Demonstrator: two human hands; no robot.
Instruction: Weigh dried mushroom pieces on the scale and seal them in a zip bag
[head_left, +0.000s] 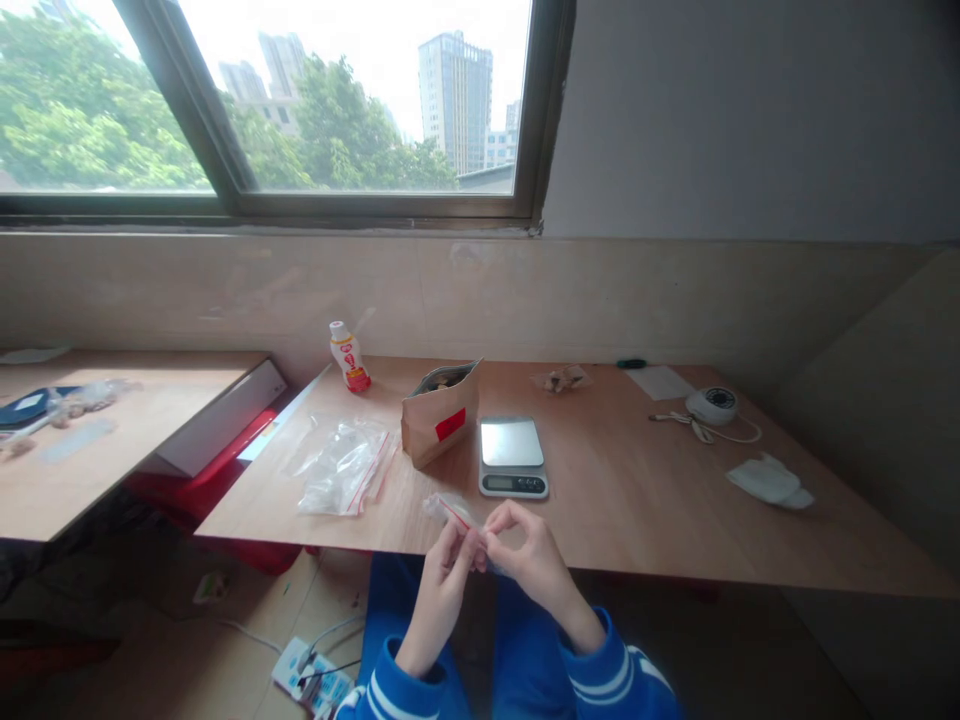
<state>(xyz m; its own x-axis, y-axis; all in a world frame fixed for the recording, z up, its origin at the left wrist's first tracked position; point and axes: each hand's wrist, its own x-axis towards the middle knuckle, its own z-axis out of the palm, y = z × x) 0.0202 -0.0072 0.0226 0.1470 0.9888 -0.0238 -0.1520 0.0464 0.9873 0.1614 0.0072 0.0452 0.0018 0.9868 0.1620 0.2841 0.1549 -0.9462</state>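
Between my two hands, at the table's front edge, is a small clear zip bag with a red line along its top. My left hand is closed on the bag. The thumb and forefinger of my right hand pinch the bag's other end. Just beyond sits a kitchen scale with a bare metal plate. Left of the scale, a brown paper pouch with a red label stands upright, its top open and dark pieces inside. A pile of clear zip bags lies flat farther left.
A drink bottle stands at the back left. Toward the back lies a filled clear bag. On the right are a white dome camera with its cable and a crumpled white cloth. A power strip rests on the floor.
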